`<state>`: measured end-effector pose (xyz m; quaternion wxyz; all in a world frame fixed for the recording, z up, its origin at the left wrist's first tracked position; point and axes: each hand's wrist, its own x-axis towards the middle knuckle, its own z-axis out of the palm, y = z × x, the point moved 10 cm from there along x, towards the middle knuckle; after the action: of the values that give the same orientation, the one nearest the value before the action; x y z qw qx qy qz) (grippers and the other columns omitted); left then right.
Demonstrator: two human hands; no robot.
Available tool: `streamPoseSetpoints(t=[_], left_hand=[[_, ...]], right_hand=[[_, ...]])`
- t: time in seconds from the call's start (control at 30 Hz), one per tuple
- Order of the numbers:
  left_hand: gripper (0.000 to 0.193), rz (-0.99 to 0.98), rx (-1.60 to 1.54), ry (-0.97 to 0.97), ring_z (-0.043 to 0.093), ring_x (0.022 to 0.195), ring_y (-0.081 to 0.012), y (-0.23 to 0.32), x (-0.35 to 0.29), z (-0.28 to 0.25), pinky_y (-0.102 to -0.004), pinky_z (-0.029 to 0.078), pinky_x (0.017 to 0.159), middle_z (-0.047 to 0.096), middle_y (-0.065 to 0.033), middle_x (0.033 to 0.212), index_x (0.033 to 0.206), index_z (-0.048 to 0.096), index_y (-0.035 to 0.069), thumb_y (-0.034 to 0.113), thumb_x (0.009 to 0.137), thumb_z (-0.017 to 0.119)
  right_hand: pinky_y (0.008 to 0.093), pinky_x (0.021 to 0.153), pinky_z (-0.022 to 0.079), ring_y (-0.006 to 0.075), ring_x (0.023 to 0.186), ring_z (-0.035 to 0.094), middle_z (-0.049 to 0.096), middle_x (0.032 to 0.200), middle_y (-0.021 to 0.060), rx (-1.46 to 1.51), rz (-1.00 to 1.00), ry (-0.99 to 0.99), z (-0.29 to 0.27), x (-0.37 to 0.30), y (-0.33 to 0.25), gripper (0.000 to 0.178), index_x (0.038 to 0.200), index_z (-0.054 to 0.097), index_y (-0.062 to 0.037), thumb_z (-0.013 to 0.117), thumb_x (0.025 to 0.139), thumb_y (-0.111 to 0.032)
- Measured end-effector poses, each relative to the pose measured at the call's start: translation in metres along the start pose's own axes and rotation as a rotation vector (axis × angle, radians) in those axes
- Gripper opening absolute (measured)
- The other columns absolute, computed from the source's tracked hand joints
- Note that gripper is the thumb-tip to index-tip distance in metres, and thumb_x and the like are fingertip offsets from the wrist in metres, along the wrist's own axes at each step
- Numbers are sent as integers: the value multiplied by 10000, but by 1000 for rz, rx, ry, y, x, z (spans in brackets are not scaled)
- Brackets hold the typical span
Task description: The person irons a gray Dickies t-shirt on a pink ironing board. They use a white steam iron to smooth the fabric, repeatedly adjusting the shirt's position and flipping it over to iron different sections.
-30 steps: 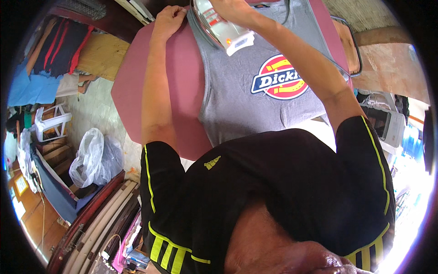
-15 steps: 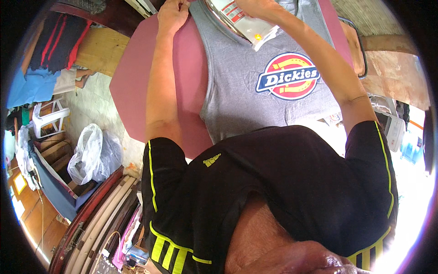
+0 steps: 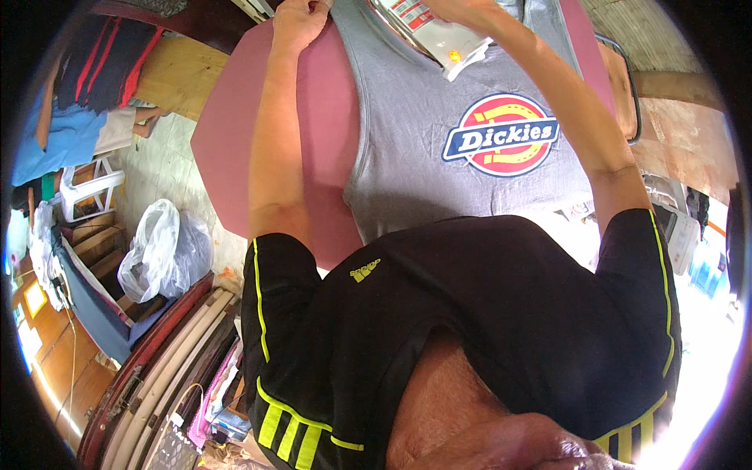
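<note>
A grey sleeveless shirt [image 3: 407, 157] with a round red, yellow and blue printed emblem [image 3: 502, 135] lies flat on a maroon-covered board [image 3: 243, 141]. At the far edge, my right hand [image 3: 462, 11] is closed on the handle of a clothes iron [image 3: 423, 33], white with a shiny metal rim and a lit orange lamp. The iron rests on the shirt's upper part; its far end is cut off by the picture's edge. My left hand [image 3: 300, 25] is at the shirt's upper left edge, its fingertips pinched together, seemingly on the fabric.
On the left, another person [image 3: 102, 70] is partly in view beside a white plastic stool [image 3: 90, 188]. A clear plastic bag [image 3: 164, 251] sits below it, near several stacked boards [image 3: 157, 368]. A dark metal frame [image 3: 630, 86] borders the board at the right.
My right hand has slid the iron slightly to the right and away from the emblem. My left hand keeps its place at the shirt edge. The whole view has shifted a little.
</note>
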<state>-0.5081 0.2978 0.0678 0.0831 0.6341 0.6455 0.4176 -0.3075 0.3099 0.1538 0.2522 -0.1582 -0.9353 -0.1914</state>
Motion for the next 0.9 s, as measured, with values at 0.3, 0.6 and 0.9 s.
streamPoseSetpoints(t=[0.3,0.6,0.9], left_hand=[[94,0,11,-19,662,861,-301,1,-2,-3,-390,521,780,673,-142,896,869,712,30,106,872,655],[105,-8,-10,-100,667,845,-277,-1,5,0,-389,519,776,683,-133,881,851,717,20,98,874,651],[143,-177,-13,-207,668,856,-223,-14,6,9,-360,531,805,716,-101,890,904,736,14,104,896,625]], right_hand=[[398,503,460,290,637,581,536,844,164,-179,-166,70,-25,-3,-19,153,912,581,-36,539,874,-179],[536,735,506,470,885,649,634,968,289,655,295,-391,-28,-29,26,293,984,576,19,501,991,-265],[542,839,491,476,971,639,661,998,272,814,140,-417,-50,-39,24,309,1075,578,-2,512,1005,-295]])
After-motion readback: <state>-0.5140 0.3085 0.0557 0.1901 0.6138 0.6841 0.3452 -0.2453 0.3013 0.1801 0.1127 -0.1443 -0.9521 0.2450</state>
